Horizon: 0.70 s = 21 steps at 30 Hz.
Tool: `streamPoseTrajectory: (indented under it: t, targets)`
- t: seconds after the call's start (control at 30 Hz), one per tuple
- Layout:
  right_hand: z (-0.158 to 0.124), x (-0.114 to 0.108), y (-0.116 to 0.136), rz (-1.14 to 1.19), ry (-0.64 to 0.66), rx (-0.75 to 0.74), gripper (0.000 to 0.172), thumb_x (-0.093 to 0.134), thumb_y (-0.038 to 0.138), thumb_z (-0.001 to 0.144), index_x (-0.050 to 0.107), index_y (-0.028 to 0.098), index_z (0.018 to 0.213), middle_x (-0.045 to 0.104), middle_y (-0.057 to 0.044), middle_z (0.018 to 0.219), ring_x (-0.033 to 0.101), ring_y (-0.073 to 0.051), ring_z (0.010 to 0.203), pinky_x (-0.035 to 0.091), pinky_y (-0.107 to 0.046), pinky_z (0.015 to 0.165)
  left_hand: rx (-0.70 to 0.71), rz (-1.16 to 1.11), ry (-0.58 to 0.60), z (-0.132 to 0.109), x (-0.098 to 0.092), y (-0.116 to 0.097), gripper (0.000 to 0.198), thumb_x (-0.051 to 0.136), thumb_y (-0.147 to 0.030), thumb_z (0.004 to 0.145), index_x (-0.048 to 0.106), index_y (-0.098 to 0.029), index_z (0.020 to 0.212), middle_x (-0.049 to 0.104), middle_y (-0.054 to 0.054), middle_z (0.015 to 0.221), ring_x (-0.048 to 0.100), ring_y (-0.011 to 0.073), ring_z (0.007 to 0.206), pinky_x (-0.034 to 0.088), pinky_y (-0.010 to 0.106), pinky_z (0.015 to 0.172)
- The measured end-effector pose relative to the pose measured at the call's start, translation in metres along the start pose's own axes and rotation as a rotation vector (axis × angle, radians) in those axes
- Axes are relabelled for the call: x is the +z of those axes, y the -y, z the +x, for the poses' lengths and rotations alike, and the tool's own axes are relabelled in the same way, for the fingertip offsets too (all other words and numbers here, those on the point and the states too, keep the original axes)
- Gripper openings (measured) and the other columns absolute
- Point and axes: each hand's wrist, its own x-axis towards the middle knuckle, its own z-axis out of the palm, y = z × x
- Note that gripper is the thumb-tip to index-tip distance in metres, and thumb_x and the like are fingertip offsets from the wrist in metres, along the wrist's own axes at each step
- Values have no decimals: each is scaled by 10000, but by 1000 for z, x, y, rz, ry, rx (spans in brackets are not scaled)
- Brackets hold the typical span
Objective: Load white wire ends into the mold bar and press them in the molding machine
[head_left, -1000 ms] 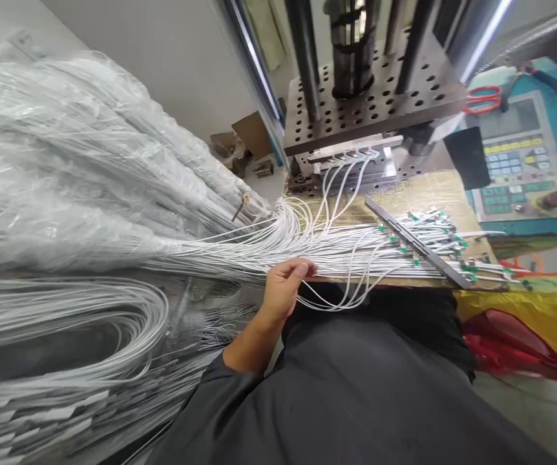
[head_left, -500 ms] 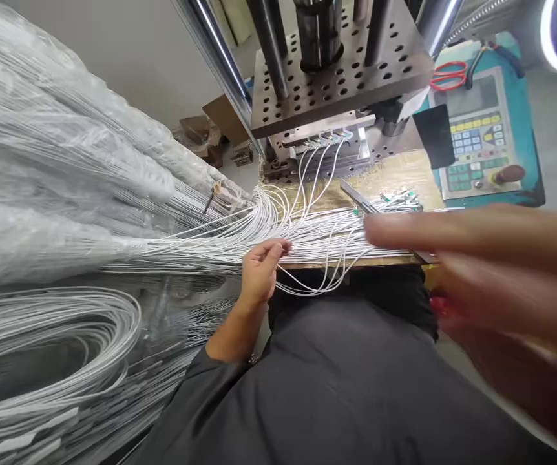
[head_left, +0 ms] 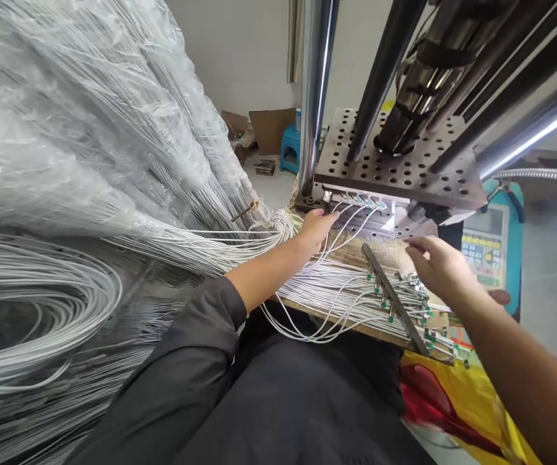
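Note:
My left hand (head_left: 320,230) reaches to the left end of the press's lower fixture (head_left: 356,219), beside several white cables (head_left: 351,226). Its fingers point right, thumb apart; whether it touches the cables I cannot tell. The cables' ends sit in a row in the fixture under the perforated press plate (head_left: 404,171). My right hand (head_left: 436,261) hovers at the front right of the press, thumb and forefinger apart, nothing between them. Below it, a dark metal bar (head_left: 395,300) lies across the cable bundle (head_left: 322,290), with green-marked cable ends along it.
Plastic-wrapped cable bundles (head_left: 89,129) fill the left side, with coiled cables (head_left: 89,290) below. A chrome column (head_left: 315,97) rises beside the press. A teal control panel (head_left: 514,245) stands at the right. Yellow and red cloth (head_left: 453,400) lies at lower right.
My left hand has moved up from the cable bundle to the fixture. My right hand has drawn back from close to the camera to the press's front right. The view has shifted.

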Motion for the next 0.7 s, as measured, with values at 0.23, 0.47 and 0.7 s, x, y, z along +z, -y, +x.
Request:
streamPoseTrajectory:
  t: [0.23,0.47,0.7]
  targets:
    - [126,55,26,-11,-68,179,678,549,567,883,591,131,1400,592,-225,1402,483,-440,1321,410,-577,1078,-498,-32,501,28,8,-14,295,502,-383,1023,600,-123,925,699,87,817,719,199,760,589,330,735]
    - [181,77,38,227,-152,86,541,433,489,956,631,160,1339,695,-158,1280,549,-330,1270,403,-531,1117,-469,-20,530,37,25,-1,279,465,-356,1042,577,-122,941,688,69,743,730,203,661,602,320,622]
    - [115,61,23,234,-254,91,391,496,449,940,779,189,1012,777,-126,1067,699,-308,1072,525,-492,1015,-428,102,644,38,18,-4,318,475,-397,1038,610,-122,950,714,75,802,579,108,465,371,201,400]
